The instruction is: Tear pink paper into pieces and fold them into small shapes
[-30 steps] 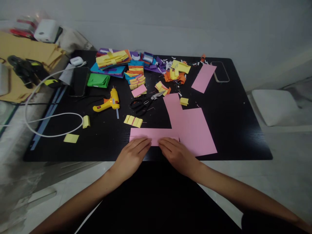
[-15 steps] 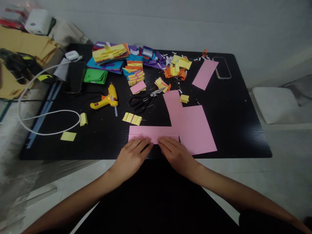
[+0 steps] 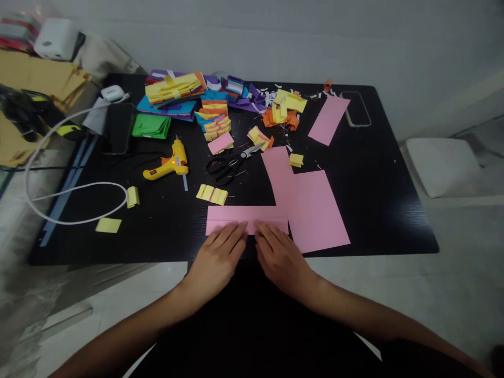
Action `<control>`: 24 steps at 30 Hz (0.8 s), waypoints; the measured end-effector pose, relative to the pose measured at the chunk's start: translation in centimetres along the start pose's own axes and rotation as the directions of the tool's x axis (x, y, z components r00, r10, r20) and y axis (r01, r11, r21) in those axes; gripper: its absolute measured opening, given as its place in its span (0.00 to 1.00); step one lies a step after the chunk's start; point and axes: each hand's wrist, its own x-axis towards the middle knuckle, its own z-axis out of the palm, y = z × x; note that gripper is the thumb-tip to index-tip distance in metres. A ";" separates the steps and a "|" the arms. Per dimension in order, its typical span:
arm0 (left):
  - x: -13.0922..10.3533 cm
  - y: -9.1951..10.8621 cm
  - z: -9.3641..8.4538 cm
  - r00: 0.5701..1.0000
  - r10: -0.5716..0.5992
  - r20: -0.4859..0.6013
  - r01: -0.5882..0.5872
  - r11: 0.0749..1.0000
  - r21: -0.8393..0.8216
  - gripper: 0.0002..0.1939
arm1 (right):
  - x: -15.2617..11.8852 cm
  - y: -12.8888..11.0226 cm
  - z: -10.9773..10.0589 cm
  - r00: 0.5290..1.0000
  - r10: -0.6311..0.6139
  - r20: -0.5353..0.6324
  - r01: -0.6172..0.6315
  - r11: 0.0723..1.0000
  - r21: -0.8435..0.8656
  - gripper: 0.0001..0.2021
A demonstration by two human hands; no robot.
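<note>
A pink paper strip (image 3: 247, 212) lies across the front edge of the table, with a lengthwise crease line along it. My left hand (image 3: 216, 257) rests on its left half, fingers stretched out and lying flat. On the right half lies my right hand (image 3: 281, 257), fingers also extended over the paper. Both hands are open, their fingertips a short gap apart near the strip's middle; they hide part of its near edge. Larger pink paper sheets (image 3: 317, 210) spread to the right, partly next to the strip. A folded yellow paper piece (image 3: 211, 194) sits just beyond the strip.
Black-handled scissors (image 3: 232, 164) and a yellow glue gun (image 3: 171, 161) lie behind. Folded coloured papers (image 3: 177, 89) and paper scraps (image 3: 281, 113) fill the far side. A white cable (image 3: 74, 222) loops at the left, near a phone (image 3: 118, 127). Another pink sheet (image 3: 329, 119) lies far right.
My fingers have straightened slightly and pressed along the pink strip. The strip stays in nearly the same place; the camera view has shifted a little.
</note>
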 end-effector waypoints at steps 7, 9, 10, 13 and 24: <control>0.0 0.3 0.1 0.999 -0.033 0.042 0.033 0.999 0.014 0.25 | -0.5 0.4 -0.5 0.996 0.092 0.005 -0.092 0.995 0.045 0.15; 0.0 0.3 0.0 0.998 -0.037 0.051 0.036 0.999 0.017 0.25 | -1.0 0.8 -0.9 0.991 0.130 0.032 -0.131 0.990 0.057 0.16; 0.1 0.3 -0.1 0.998 -0.039 0.056 0.038 0.999 0.017 0.25 | -1.3 1.0 -1.1 0.987 0.154 0.042 -0.157 0.986 0.059 0.18; 0.3 0.5 -0.3 0.996 -0.042 0.074 0.040 0.999 0.027 0.24 | -2.3 1.6 -1.8 0.973 0.226 0.053 -0.229 0.972 0.051 0.23; 1.1 1.4 -0.3 0.979 -0.104 0.174 0.084 0.989 0.118 0.26 | -2.9 1.9 -2.4 0.949 0.308 0.063 -0.312 0.948 0.059 0.21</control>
